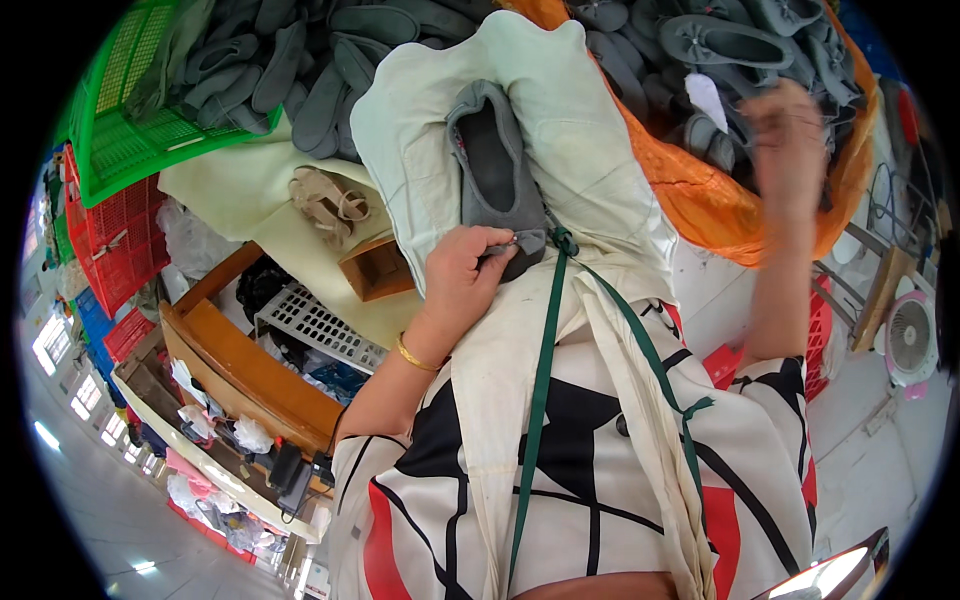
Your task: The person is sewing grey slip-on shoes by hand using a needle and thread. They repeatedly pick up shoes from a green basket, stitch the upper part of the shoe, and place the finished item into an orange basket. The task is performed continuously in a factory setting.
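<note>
A grey slip-on shoe (520, 195) lies on the pale cloth apron (590, 150) over my lap, its toe pointing toward me. My left hand (468, 275) is closed at that toe, thumb and forefinger pinching a small grey bow there. Out to the right, my raised right hand (787, 130) is blurred by motion, and its fingers cannot be made out. It is over or in front of an orange sack (690, 200) full of grey shoes (720, 45). A white scrap (707, 100) shows beside that hand.
More grey shoes (285, 65) are heaped beside a green crate (125, 150) at the far left. Beige sandals (328, 203) sit on a pale-covered table with a wooden drawer (265, 350) and a white perforated basket (318, 325). A small fan (910, 330) stands at the right.
</note>
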`<control>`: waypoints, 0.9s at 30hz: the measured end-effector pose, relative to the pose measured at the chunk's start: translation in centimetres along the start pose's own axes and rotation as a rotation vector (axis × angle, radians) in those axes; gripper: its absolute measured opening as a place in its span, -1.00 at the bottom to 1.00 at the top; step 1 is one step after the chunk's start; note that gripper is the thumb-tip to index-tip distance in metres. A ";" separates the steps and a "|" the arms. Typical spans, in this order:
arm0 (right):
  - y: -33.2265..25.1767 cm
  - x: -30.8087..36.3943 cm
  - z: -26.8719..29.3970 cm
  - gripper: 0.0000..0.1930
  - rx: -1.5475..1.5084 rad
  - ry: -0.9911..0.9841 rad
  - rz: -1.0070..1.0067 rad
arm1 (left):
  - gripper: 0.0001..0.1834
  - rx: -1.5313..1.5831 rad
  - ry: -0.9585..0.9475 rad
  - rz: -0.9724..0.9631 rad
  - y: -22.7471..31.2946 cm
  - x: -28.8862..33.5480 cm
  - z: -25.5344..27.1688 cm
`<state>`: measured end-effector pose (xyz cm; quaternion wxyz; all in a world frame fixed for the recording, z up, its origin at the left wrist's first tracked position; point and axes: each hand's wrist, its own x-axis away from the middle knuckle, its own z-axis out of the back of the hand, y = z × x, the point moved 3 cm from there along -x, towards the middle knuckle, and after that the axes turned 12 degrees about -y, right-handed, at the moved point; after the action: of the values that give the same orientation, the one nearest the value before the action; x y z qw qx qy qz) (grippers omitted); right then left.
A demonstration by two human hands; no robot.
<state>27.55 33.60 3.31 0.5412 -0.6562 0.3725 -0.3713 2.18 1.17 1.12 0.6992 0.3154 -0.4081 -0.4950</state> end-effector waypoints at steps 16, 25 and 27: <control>6.8 9.3 -18.2 -0.84 0.662 -1.104 -0.230 | -0.79 0.036 0.089 -0.132 -0.8 0.2 -0.4; 6.6 9.2 -18.4 -0.83 0.687 -1.105 -0.272 | -0.78 0.030 0.082 -0.139 -0.7 0.0 -0.2; 6.5 9.2 -18.5 -0.83 0.704 -1.110 -0.262 | -0.78 0.024 0.082 -0.146 -0.7 -0.1 -0.2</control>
<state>14.60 16.53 0.25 0.7847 -0.5740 -0.1873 -0.1407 2.02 1.01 0.44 0.6736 0.3726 -0.3608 -0.5265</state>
